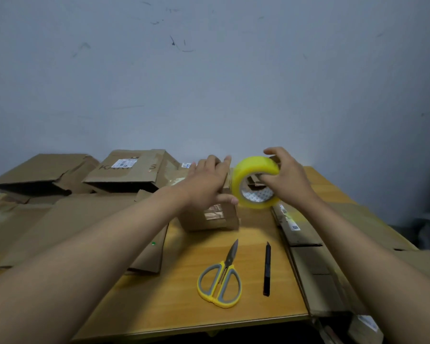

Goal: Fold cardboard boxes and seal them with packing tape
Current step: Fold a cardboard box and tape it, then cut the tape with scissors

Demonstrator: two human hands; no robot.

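Right hand [287, 180] grips the tape roll [255, 182] through its core, roll on edge just right of the small box [209, 217]. Left hand [209, 180] lies flat on the box top, thumb down its near face, nearer the box.

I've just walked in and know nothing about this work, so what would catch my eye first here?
The bright yellow roll of packing tape, gripped by the right hand in mid-frame, stands out most. Beside it the left hand lies flat on a small cardboard box. Nearer the camera, yellow-handled scissors and a black utility knife lie on the wooden table.
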